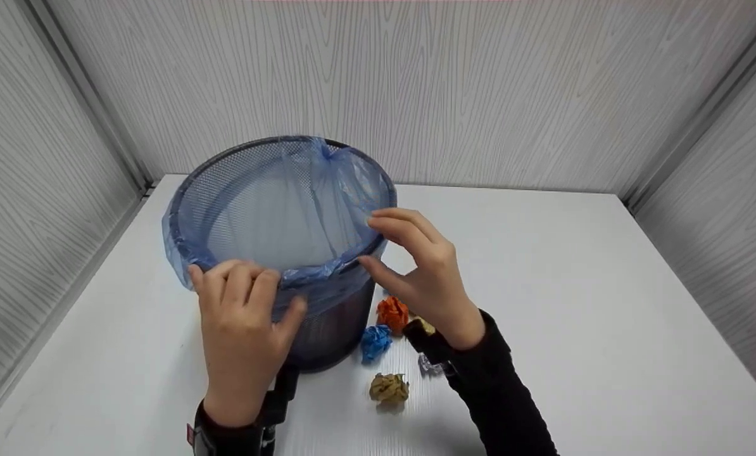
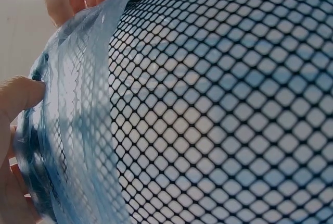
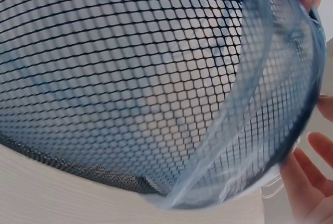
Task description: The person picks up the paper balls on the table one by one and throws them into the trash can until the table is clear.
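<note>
A blue plastic bag [image 1: 324, 278] lines a black mesh wastebasket [image 1: 333, 335] and is folded outward over its rim. My left hand [image 1: 239, 335] grips the bag at the near-left rim, fingers hooked over the edge. In the left wrist view its thumb [image 2: 23, 94] presses the bunched plastic from outside. On the right side of the rim is my right hand [image 1: 425, 272], its thumb at the outer edge and its fingers above the opening, with a gap between them. Spread fingers [image 3: 302, 182] show beside the bag's edge in the right wrist view.
Crumpled balls lie right of the wastebasket: orange [image 1: 392, 313], blue [image 1: 375, 343], brown [image 1: 389, 388] and silvery [image 1: 430, 365]. A yellowish one [image 1: 425, 326] is partly hidden by the right wrist. The white table [image 1: 574, 304] is enclosed by grey wood-patterned panels [image 1: 479, 95].
</note>
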A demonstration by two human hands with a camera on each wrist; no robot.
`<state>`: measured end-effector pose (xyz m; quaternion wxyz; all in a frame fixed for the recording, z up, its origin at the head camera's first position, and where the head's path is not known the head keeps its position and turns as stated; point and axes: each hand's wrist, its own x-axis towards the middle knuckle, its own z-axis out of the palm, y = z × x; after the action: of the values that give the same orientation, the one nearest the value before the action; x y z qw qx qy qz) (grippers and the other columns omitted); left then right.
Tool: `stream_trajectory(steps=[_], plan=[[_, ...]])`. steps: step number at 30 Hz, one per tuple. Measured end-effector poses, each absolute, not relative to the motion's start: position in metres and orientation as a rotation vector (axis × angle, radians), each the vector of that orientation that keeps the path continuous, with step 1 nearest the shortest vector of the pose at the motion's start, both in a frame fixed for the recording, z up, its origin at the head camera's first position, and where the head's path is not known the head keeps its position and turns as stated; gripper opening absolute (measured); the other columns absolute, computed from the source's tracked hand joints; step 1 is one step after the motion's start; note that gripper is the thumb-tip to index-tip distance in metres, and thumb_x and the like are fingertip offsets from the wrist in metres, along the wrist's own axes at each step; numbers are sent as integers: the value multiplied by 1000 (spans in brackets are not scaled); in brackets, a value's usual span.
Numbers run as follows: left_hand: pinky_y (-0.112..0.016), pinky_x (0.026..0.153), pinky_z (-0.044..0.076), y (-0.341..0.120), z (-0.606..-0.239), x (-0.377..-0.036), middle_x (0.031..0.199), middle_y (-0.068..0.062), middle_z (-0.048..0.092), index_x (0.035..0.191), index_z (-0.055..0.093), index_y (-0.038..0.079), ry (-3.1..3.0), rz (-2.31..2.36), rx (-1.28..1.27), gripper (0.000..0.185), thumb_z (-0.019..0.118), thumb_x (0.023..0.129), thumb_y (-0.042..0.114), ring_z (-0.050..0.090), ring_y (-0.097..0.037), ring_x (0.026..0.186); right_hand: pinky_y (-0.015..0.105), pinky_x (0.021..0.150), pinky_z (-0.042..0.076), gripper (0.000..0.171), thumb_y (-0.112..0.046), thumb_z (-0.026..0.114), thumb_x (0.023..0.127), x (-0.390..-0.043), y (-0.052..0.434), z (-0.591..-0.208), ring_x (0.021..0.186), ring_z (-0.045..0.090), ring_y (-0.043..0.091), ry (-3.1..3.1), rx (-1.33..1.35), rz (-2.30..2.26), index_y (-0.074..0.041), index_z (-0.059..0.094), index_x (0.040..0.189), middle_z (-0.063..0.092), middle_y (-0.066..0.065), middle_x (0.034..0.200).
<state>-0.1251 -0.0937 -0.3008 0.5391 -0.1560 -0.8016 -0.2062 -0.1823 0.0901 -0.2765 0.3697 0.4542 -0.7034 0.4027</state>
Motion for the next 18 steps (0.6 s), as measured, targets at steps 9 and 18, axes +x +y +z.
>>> stream_trajectory(steps=[9, 18], plan=[[-51, 83, 9, -92, -301, -127, 69, -10, 45, 68, 50, 0, -1894, -490, -379, 26, 50, 64, 26, 39, -29, 76, 26, 71, 37, 37, -6, 60, 64, -176, 116, -304, 90, 46, 18, -1838, 1175, 987, 1, 49, 99, 47, 12, 99], [-51, 84, 9, -94, -301, -124, 70, -11, 45, 67, 50, 0, -1915, -478, -357, 24, 51, 62, 23, 39, -29, 76, 24, 72, 37, 32, -8, 58, 66, -176, 110, -320, 91, 45, 15, -1888, 1321, 926, 1, 50, 96, 46, 11, 99]])
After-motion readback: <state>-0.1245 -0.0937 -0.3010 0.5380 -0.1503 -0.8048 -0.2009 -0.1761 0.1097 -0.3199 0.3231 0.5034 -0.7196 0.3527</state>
